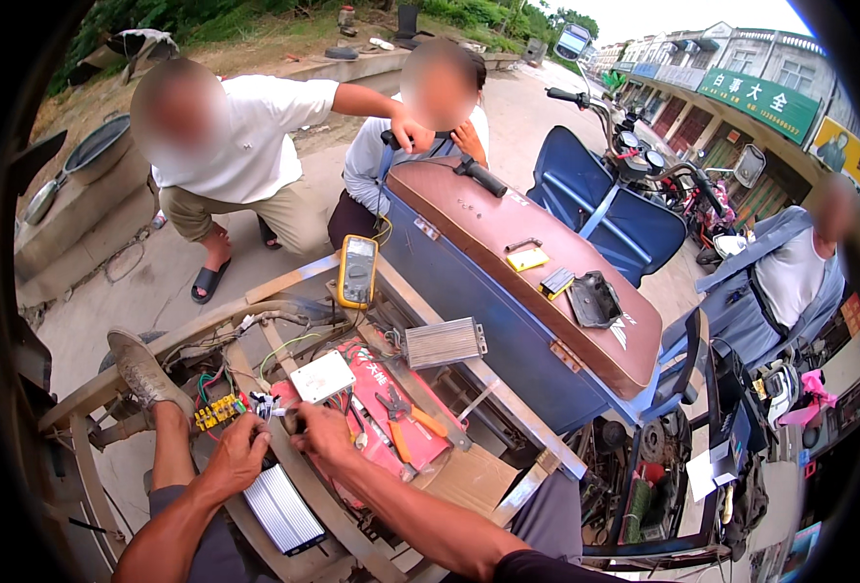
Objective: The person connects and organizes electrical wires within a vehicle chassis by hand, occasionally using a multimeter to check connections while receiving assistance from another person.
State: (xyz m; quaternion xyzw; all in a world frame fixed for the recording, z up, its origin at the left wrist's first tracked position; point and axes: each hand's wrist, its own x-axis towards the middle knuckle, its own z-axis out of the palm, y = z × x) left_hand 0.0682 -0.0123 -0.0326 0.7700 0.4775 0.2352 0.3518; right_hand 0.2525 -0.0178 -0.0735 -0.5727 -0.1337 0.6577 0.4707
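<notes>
My left hand (240, 453) is closed in a pinch beside a cluster of white wire connectors (269, 405). My right hand (322, 431) is curled just to the right of them, fingertips turned toward the same wiring. What either hand pinches is too small to make out. A row of yellow terminal connectors (216, 413) lies left of my hands, with coloured wires running into it. Below my left hand rests a silver finned controller box (284, 509). Past my right hand is a white box (324, 377) with wires, then orange-handled pliers (406, 420) on a red panel (383, 373).
A yellow multimeter (357, 272) leans on the metal frame (294, 280). Another finned controller (444, 343) sits on the frame's right rail. Small parts and a black cover (594, 299) lie on a brown seat (547, 267). Two people crouch ahead; another sits at right.
</notes>
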